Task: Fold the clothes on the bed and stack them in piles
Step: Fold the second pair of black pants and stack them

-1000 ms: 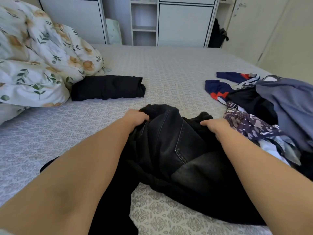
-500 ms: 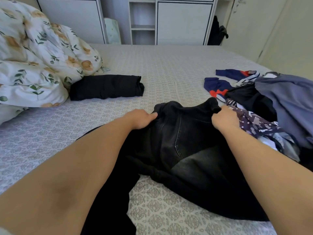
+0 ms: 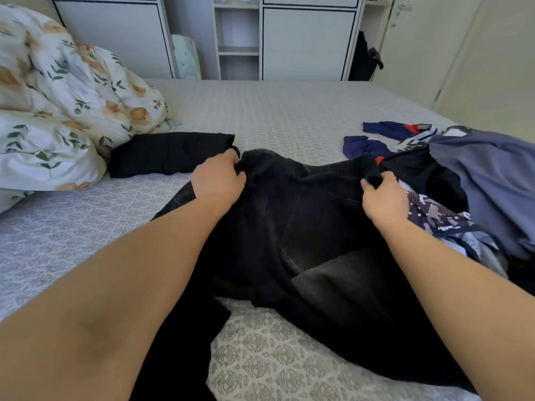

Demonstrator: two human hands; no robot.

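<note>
Black jeans [image 3: 304,227] lie spread in front of me on the bed [image 3: 275,117], waistband away from me and legs trailing toward the near edge. My left hand [image 3: 218,180] grips the waistband's left end. My right hand [image 3: 382,195] grips its right end, fingers curled round the fabric. A folded black garment [image 3: 168,153] lies to the left, just beyond my left hand. An unfolded heap at the right holds a grey-blue garment [image 3: 492,180], a patterned navy piece [image 3: 434,215] and a navy and red item [image 3: 373,141].
A floral duvet and pillow [image 3: 58,111] fill the bed's left side. White cupboards with open shelves [image 3: 237,39] stand beyond the far edge. A cream wardrobe door [image 3: 477,59] is at the right. Bare patterned sheet lies across the far middle.
Both hands have pulled the jeans' waistband away from me and stretched it wider. My left hand now sits close to the folded black garment; my right hand has moved right toward the heap.
</note>
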